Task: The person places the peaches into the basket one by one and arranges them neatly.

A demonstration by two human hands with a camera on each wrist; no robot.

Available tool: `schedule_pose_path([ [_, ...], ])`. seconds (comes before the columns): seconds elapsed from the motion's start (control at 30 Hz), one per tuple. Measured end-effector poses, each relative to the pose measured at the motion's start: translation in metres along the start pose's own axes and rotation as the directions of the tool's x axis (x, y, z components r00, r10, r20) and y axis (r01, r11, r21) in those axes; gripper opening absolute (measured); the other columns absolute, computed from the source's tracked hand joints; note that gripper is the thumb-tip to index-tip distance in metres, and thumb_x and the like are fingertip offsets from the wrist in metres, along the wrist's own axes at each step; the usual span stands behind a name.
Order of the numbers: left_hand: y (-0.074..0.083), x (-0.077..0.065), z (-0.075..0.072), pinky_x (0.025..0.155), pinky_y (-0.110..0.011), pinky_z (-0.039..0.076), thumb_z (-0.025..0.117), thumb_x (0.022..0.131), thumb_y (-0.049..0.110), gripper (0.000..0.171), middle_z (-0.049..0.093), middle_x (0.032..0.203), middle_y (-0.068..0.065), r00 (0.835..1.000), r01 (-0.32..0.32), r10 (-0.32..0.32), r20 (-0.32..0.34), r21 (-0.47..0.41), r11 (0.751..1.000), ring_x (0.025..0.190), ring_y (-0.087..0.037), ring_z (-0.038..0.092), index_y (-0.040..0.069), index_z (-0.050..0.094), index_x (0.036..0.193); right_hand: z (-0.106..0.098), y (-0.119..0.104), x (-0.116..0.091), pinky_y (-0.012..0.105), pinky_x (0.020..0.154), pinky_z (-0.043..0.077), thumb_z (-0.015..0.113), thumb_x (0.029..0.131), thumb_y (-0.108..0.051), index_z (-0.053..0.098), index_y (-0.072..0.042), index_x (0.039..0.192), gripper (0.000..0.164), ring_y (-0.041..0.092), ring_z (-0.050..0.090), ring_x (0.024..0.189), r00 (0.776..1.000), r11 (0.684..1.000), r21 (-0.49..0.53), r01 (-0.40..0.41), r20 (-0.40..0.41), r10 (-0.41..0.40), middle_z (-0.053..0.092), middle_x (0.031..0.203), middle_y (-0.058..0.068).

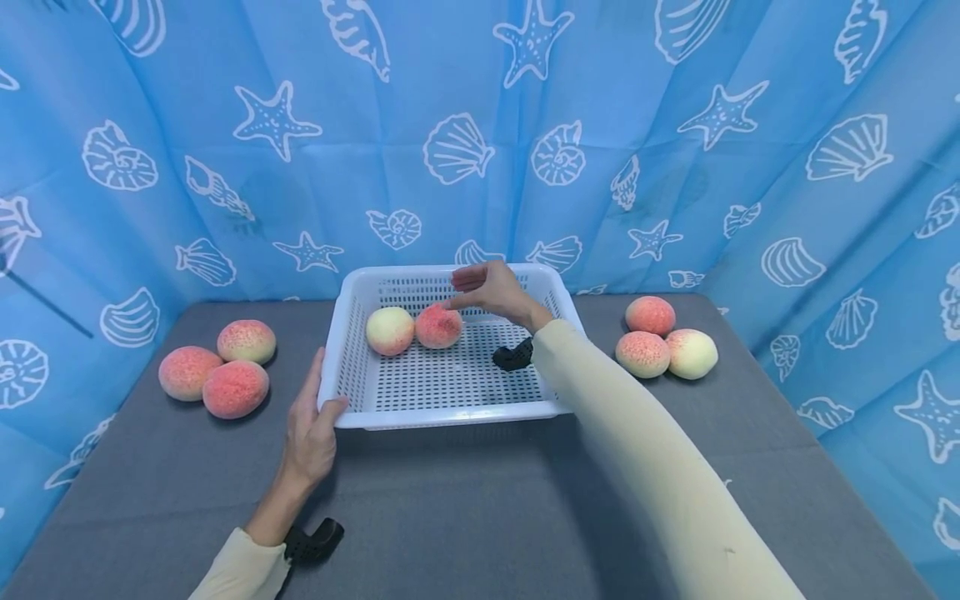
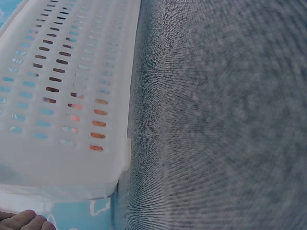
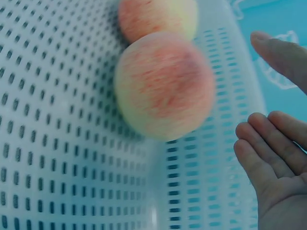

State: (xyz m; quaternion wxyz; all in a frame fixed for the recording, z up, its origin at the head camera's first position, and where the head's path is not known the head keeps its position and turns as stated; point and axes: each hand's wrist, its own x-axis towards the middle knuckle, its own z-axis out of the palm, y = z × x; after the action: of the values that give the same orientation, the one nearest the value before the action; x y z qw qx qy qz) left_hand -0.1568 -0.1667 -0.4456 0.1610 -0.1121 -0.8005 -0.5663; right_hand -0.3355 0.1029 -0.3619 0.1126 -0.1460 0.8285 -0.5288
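Observation:
A white plastic basket (image 1: 450, 408) with slotted walls stands on the table, holding two peaches side by side: a pale yellow peach (image 1: 390, 331) and a redder peach (image 1: 438, 326). My left hand (image 1: 311, 433) grips the basket's front left corner, thumb over the rim and fingers along the outer side. Over the basket, my right hand (image 1: 491, 292) reaches in from the right, just above the redder peach. In the right wrist view, the fingers (image 3: 268, 153) and thumb are spread apart with nothing between them, beside the nearer peach (image 3: 165, 86).
On the grey table (image 1: 465, 517), three peaches cluster at the left, one a red peach (image 1: 236, 389). Three more sit at the right, among them a yellowish peach (image 1: 692, 353). Behind the table hangs a blue curtain (image 1: 405, 150) with shell prints.

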Motion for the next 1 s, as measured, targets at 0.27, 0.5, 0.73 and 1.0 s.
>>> schedule_pose_path([
  [0.27, 0.001, -0.001, -0.001, 0.096, -0.059, 0.045, 0.041, 0.098, 0.001, 0.074, 0.034, 0.16, -0.018, 1.0, 0.005, -0.005, 0.0, -0.009, 1.0, 0.133, -0.043, 0.05, 0.014, 0.012, 0.164, -0.026, -0.013, -0.014, 0.04, 0.106, 0.046, 0.086, 0.082, -0.015, 0.055, 0.004, 0.141, 0.07, 0.034, 0.057, 0.128, 0.999, 0.996, 0.078, 0.032, 0.007, -0.033, 0.059, 0.138, 0.022],
  [0.5, 0.002, -0.001, -0.001, 0.096, -0.058, 0.045, 0.041, 0.098, 0.001, 0.073, 0.033, 0.16, -0.02, 1.0, -0.005, 0.005, 0.001, -0.002, 1.0, 0.133, -0.045, 0.049, 0.011, 0.012, 0.164, -0.053, -0.014, -0.039, 0.038, 0.107, 0.045, 0.082, 0.084, -0.007, 0.054, 0.005, 0.142, 0.066, 0.04, 0.052, 0.132, 0.994, 0.98, 0.169, 0.104, -0.042, -0.099, 0.06, 0.138, 0.021],
  [0.73, 0.003, -0.001, 0.0, 0.096, -0.058, 0.045, 0.041, 0.098, 0.002, 0.073, 0.034, 0.16, -0.02, 1.0, 0.003, -0.003, 0.002, -0.002, 1.0, 0.133, -0.044, 0.05, 0.013, 0.012, 0.164, -0.086, -0.008, -0.078, 0.031, 0.102, 0.048, 0.082, 0.083, -0.004, 0.056, 0.004, 0.141, 0.064, 0.041, 0.052, 0.132, 0.978, 0.971, 0.17, 0.165, -0.152, -0.14, 0.06, 0.139, 0.021],
  [1.0, 0.002, -0.001, 0.001, 0.098, -0.056, 0.045, 0.041, 0.098, 0.002, 0.074, 0.032, 0.161, -0.02, 1.0, -0.005, 0.005, 0.002, 0.001, 1.0, 0.134, -0.045, 0.048, 0.013, 0.01, 0.164, -0.129, 0.021, -0.126, 0.026, 0.099, 0.049, 0.08, 0.087, -0.006, 0.052, 0.001, 0.146, 0.066, 0.024, 0.058, 0.129, 0.961, 0.986, 0.12, 0.117, -0.264, -0.082, 0.054, 0.144, 0.024],
])
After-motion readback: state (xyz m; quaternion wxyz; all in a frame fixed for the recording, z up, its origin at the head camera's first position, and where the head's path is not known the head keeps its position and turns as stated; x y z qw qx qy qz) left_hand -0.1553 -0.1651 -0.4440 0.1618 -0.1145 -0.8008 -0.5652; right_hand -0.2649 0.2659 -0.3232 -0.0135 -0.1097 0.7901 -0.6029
